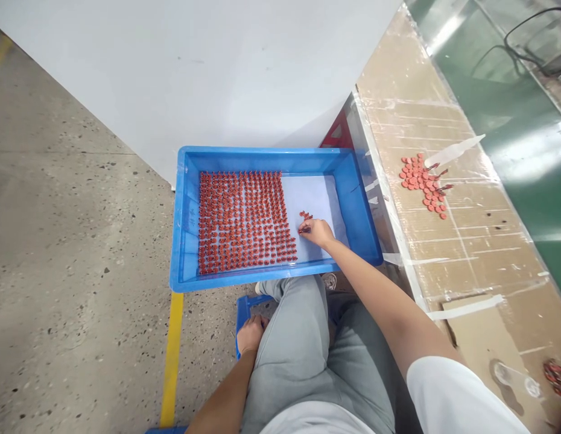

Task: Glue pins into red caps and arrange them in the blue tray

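Observation:
My right hand (pixel 317 231) reaches into the blue plastic tub (pixel 266 282), fingertips pinched on a small dark red part (pixel 302 230) close to the white sheet (pixel 314 190) lining the bottom. Just beyond the fingers lie a few loose red parts (pixel 305 214). To the left of that hand, many small red parts (pixel 244 223) with upright dark tips stand in close rows. Down beside my left thigh, my left hand (pixel 251 333) rests at a blue stool (pixel 244 310); its fingers bend toward the leg and are partly hidden.
A cardboard-covered bench (pixel 411 114) runs along the right, bearing a cluster of flat red discs (pixel 414 173) and a few dark red pieces (pixel 444 188). A white panel (pixel 217 72) rises behind the tub. Yellow tape (pixel 172 361) marks the speckled floor.

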The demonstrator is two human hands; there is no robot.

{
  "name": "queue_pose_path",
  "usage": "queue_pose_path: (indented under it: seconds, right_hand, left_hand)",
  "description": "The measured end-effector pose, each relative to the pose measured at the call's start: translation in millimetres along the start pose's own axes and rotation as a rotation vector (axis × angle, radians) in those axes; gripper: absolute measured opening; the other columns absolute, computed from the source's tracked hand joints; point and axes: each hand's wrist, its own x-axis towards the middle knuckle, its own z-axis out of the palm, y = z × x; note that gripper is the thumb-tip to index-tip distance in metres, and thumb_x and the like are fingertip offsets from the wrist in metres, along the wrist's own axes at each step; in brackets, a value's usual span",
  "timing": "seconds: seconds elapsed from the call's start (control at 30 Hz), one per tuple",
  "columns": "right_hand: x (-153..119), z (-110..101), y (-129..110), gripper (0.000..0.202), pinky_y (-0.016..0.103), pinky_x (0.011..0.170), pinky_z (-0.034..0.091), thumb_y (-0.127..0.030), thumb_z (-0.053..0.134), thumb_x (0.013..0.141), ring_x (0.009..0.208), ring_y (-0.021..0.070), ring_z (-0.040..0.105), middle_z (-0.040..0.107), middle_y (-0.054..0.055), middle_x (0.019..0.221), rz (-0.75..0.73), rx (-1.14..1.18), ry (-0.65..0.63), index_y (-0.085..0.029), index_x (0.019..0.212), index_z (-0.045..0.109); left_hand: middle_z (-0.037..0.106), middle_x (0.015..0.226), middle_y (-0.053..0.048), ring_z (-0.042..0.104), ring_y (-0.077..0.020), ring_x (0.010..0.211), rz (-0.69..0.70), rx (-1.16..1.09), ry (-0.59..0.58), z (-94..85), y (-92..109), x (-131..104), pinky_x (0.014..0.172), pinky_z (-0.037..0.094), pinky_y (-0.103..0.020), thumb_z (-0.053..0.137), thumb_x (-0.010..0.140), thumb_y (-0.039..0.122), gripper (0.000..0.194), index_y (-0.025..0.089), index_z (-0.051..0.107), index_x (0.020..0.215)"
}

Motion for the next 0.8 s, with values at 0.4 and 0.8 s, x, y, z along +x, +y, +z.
queue_pose_path:
  seconds: [0.4,0.8]
  right_hand:
    - [6.5,16.3,-5.5,0.035,0.026,0.080,0.054,-0.003,0.064,0.064,0.080,0.0152,0.070,0.073,0.003,0.092,0.012,0.027,0.024,-0.017,0.096,0.067]
    - [14.8,32.3,5.8,0.014,0.032,0.078,0.055,-0.024,0.065,0.082,0.080,0.0142,0.067,0.069,0.003,0.086,0.000,0.081,-0.055,-0.012,0.092,0.065]
  left_hand:
    - [0.070,0.096,-0.010,0.061,-0.0227,0.090,-0.003,-0.019,0.020,-2.1,1.8,-0.5,0.070,0.040,-0.032,0.038,0.088,0.030,0.029,0.019,0.065,0.084]
    - [0.068,0.097,-0.011,0.060,-0.0229,0.090,0.019,-0.016,-0.021,-6.9,2.2,-2.2,0.069,0.040,-0.032,0.037,0.089,0.028,0.030,0.019,0.065,0.086]
